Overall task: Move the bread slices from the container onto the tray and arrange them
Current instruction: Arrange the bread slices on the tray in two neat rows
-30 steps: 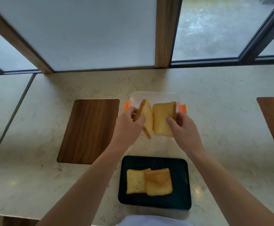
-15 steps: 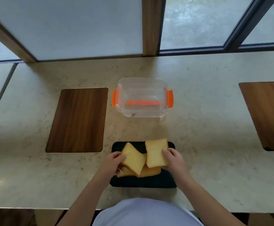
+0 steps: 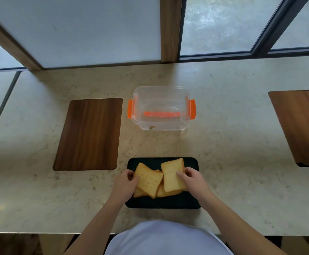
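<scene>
A black tray (image 3: 190, 203) lies at the near edge of the counter. My left hand (image 3: 124, 184) grips a tilted bread slice (image 3: 147, 179) at its left edge over the tray. The fingers of my right hand (image 3: 192, 179) hold a second bread slice (image 3: 171, 173) on the tray's right half. Both slices overlap two other bread slices (image 3: 162, 193) lying underneath. Behind the tray stands the clear plastic container (image 3: 161, 92) with orange clips, with only a crumb inside.
A dark wooden inlay (image 3: 89, 133) is set into the marble counter left of the container, and another wooden inlay (image 3: 300, 124) sits at the far right. Windows with wooden posts run along the back. The counter's front edge is close to my body.
Both hands carried a slice each from the container down to the tray. Since half a second ago the slices have sunk lower onto the two lying there.
</scene>
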Motion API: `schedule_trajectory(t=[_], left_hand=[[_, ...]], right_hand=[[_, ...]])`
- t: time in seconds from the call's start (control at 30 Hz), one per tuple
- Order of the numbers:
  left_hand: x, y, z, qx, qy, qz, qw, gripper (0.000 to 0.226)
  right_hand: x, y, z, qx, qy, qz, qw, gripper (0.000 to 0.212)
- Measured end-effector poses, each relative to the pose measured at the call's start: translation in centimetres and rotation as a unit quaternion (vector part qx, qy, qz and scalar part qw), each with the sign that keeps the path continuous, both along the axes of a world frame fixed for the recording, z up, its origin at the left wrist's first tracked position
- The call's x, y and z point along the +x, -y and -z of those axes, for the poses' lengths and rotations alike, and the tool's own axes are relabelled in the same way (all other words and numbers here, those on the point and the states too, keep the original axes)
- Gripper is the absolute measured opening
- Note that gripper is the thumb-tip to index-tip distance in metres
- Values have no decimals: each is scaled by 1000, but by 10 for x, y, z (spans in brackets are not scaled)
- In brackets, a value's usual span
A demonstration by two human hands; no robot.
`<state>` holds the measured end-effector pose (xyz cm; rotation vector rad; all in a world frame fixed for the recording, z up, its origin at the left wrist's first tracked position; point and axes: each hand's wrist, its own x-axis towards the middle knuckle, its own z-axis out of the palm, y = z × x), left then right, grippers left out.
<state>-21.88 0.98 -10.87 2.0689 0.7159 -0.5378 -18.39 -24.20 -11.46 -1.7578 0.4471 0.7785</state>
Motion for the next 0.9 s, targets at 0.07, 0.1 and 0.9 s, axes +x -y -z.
schedule_trajectory(t=[0.07, 0.1, 0.9], left_hand=[[1, -1, 0, 10, 7, -4, 1000, 32], [2, -2, 0, 14, 11, -9, 1000, 33], [6, 44, -22, 178, 151, 126, 964, 25]], right_hand=[[3, -4, 1, 35, -40, 26, 998, 16], [4, -6, 2, 44, -57, 34, 997, 16], [-5, 2, 17, -155, -28, -58, 986, 42]])
